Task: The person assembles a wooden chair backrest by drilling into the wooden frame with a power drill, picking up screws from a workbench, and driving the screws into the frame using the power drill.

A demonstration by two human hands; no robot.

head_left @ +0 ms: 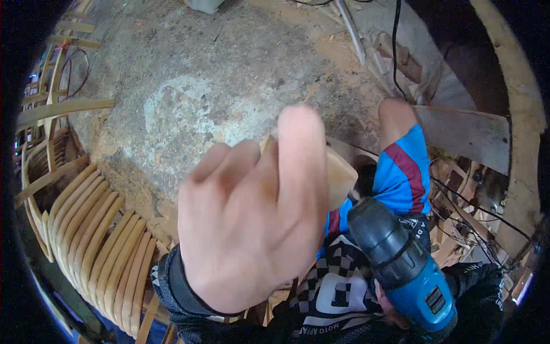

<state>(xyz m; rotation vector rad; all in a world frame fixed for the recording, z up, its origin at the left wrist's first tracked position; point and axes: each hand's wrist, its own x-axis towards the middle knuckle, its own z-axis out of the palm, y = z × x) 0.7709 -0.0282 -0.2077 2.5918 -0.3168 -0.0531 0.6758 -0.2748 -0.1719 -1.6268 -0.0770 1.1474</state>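
My left hand, large and close to the camera, curls its fingers around a pale, smooth wooden piece. One digit stretches forward along the wood, and most of the piece is hidden behind the hand. On the right, a blue and black power drill points up and left, its black chuck close beside the end of the wood. Whether a bit touches the wood I cannot tell. Below the drill shows a little of my right hand, holding it; the drill body hides most of the fingers.
Several curved wooden pieces stand in a row at the left, near a frame of wooden strips. A stained concrete floor lies ahead. Wood scraps and black cables are on the right, beside a board.
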